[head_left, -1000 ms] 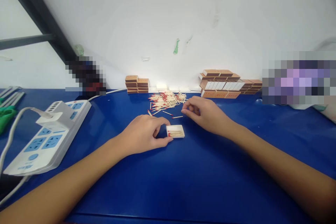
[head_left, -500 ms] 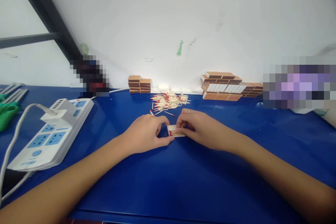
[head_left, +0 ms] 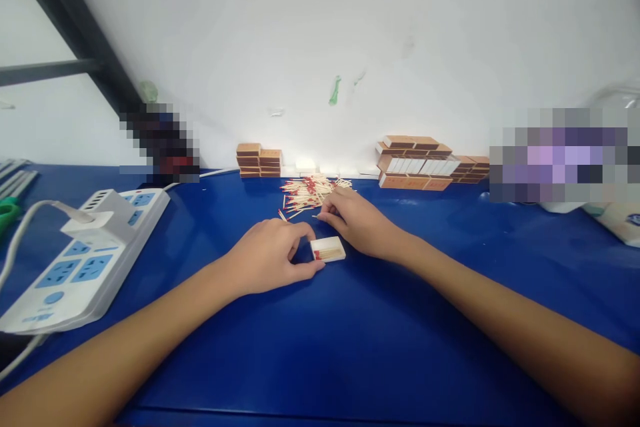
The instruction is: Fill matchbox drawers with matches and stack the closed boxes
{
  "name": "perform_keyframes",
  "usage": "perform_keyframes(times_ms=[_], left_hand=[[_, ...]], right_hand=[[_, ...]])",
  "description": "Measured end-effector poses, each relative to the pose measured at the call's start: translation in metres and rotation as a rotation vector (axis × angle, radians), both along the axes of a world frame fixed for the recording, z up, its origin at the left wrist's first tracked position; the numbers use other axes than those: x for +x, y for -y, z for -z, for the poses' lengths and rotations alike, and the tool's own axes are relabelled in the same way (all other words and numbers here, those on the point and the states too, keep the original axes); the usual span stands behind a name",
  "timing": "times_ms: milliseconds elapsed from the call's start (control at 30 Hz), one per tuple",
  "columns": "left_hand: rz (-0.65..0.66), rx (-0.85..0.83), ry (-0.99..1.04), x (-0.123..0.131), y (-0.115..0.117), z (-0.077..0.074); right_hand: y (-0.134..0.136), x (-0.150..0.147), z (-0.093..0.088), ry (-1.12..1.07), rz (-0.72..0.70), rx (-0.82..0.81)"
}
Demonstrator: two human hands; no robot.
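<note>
My left hand (head_left: 270, 255) grips the left end of a small white matchbox tray (head_left: 330, 242) on the blue table, thumb at the near side and forefinger at the far side. Several red-headed matches (head_left: 324, 254) lie side by side in the tray, heads to the left. Beyond the tray, my right hand (head_left: 357, 219) is closed in a pinch at the near edge of a loose match pile (head_left: 306, 195). The pale end of a single match (head_left: 315, 216) pokes out by its fingertips.
Stacked matchboxes (head_left: 259, 161) stand at the wall on the left, and a larger stack (head_left: 415, 163) on the right. White trays (head_left: 306, 165) line the wall behind the pile. At left lies a power strip (head_left: 95, 260) with a cable, near green-handled scissors (head_left: 7, 210).
My right hand has left the tray and moved up to the pile's near edge, closing on a loose match. My left hand keeps its grip on the tray. The view has shifted slightly.
</note>
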State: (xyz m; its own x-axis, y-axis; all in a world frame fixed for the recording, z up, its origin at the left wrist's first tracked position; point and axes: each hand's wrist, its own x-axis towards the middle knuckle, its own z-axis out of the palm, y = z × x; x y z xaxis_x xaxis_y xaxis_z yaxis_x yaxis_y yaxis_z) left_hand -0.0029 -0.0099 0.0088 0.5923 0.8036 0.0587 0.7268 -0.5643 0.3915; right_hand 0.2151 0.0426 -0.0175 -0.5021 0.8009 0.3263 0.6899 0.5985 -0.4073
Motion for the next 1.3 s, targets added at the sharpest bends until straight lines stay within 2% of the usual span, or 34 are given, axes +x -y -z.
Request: perform_keyframes(times_ms=[167,333,400,500,600,933,1033,1100,1233,1300], left_hand=[[-0.022,-0.022,0.029,-0.001,-0.001,0.0],[-0.03,-0.01,0.052,-0.001,-0.002,0.002],[-0.028,0.0,0.062,-0.001,-0.002,0.003],[-0.031,0.011,0.069,-0.001,-0.002,0.004],[-0.041,0.025,0.081,0.0,-0.001,0.004],[-0.05,0.02,0.073,-0.002,-0.003,0.003],[-0.04,0.028,0.051,-0.003,-0.003,0.003],[-0.028,0.046,0.036,-0.003,-0.003,0.003],[0.003,0.071,0.015,-0.003,-0.002,0.004],[0.004,0.07,0.015,-0.003,-0.002,0.005]], right_hand=[[0.019,0.023,-0.01,-0.15,-0.004,0.012],[0.035,0.025,-0.021,-0.135,-0.092,0.02],[0.038,0.021,-0.024,-0.186,-0.064,-0.039],[0.041,0.015,-0.025,-0.377,0.032,-0.18],[0.043,0.011,-0.023,-0.532,0.053,-0.305],[0.041,0.015,-0.006,-0.28,-0.021,-0.302],[0.038,0.017,-0.007,-0.255,-0.034,-0.263],[0.028,0.019,-0.008,-0.238,-0.015,-0.179],[-0.008,0.018,-0.007,-0.156,0.098,0.083],[-0.026,0.015,-0.006,-0.081,0.092,0.14]])
